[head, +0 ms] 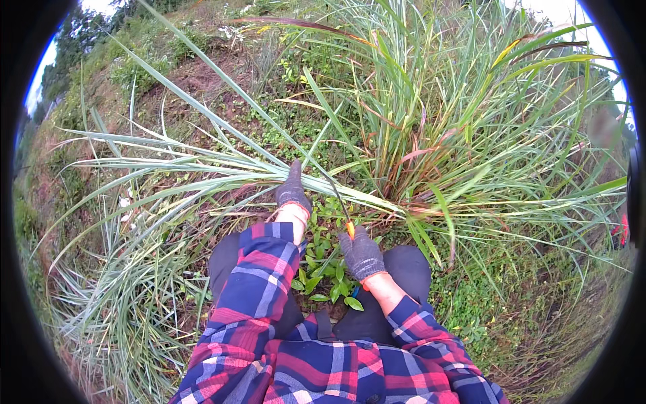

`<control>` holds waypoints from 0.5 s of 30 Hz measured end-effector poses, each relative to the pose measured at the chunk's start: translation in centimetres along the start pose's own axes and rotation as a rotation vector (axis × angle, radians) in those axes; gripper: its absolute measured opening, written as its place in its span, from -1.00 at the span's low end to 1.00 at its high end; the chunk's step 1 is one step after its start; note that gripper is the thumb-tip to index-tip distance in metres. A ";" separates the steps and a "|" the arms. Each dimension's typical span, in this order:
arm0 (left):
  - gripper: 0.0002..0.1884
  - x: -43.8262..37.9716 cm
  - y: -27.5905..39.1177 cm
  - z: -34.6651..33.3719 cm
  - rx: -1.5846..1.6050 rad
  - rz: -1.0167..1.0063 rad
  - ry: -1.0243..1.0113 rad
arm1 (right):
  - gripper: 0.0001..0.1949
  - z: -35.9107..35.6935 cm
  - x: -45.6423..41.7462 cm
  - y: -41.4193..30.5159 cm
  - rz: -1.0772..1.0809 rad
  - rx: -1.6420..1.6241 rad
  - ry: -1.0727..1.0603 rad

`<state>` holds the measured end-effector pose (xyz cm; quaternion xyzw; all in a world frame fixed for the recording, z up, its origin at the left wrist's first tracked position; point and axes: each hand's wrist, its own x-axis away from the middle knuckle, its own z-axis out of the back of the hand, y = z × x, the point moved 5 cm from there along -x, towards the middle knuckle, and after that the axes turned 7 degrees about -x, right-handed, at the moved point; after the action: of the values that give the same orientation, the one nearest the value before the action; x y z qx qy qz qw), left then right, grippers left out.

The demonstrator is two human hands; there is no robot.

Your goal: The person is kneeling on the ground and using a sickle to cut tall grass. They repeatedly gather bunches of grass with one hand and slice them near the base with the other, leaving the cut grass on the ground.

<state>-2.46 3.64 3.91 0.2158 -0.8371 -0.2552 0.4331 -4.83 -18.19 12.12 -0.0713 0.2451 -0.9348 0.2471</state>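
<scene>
My left hand, in a dark knit glove with an orange cuff, grips a bundle of long grass blades. The blades fan out to the left, and their lower ends reach right toward a large grass clump. In my right hand, gloved alike, is a sickle with an orange handle end and a thin dark blade. Its blade points up and left and overlaps the held stems in the picture; whether it touches them I cannot tell. The fingers of my right hand are mostly hidden beneath the glove's back.
A heap of long grass blades lies on the ground at the left. Between my knees grows a broad-leaved green plant. Low green weeds cover the slope at the right. Shrubs stand farther up the hillside.
</scene>
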 end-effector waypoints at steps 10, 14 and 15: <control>-0.17 0.9 0.9 1.0 -0.055 -0.153 0.135 | -0.85 2.7 3.1 1.5 -0.008 -1.236 0.266; -0.23 1.3 1.5 1.1 -0.093 -0.224 0.117 | -0.82 1.5 -3.1 2.1 -0.170 -1.093 0.099; -0.23 1.5 1.8 1.2 -0.124 -0.199 0.124 | -0.79 0.6 -4.0 1.8 -0.167 -0.886 0.087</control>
<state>-4.50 4.44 5.35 0.2860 -0.7658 -0.3345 0.4689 -0.39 -17.83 11.70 -0.1502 0.6251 -0.7586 0.1059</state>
